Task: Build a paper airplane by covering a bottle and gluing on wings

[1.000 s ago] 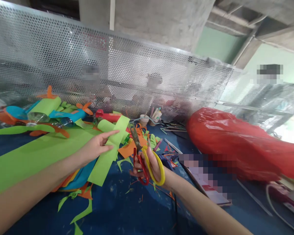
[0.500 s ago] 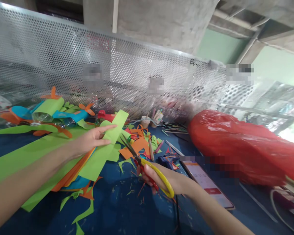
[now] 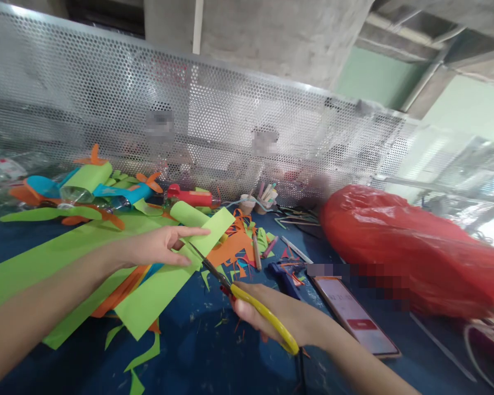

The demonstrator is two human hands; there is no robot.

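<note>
Between the thumb and fingers of my left hand [image 3: 160,245] is a long green paper strip [image 3: 148,307], slanting from lower left to upper right. My right hand [image 3: 257,312] is closed round the yellow and red handles of the scissors [image 3: 267,315]. Their blades reach to the strip's edge beside my left fingertips; whether paper lies between them is hard to tell. Under my left arm lie larger green sheets [image 3: 28,263] and a stack of orange sheets [image 3: 117,293]. A rolled green paper piece [image 3: 189,215] sits just behind the strip.
Paper-covered bottle models [image 3: 86,178] stand at the left. Cups of markers [image 3: 267,197], orange and green scraps [image 3: 230,247] and a blue glue gun [image 3: 286,277] are behind my right hand. A phone [image 3: 354,318] and a large red bag [image 3: 395,241] lie right. A perforated screen [image 3: 230,109] stands behind.
The green strip has swung so its upper end points further right and its lower end sits lower. The scissor blades have moved left onto the strip's edge, looking more closed.
</note>
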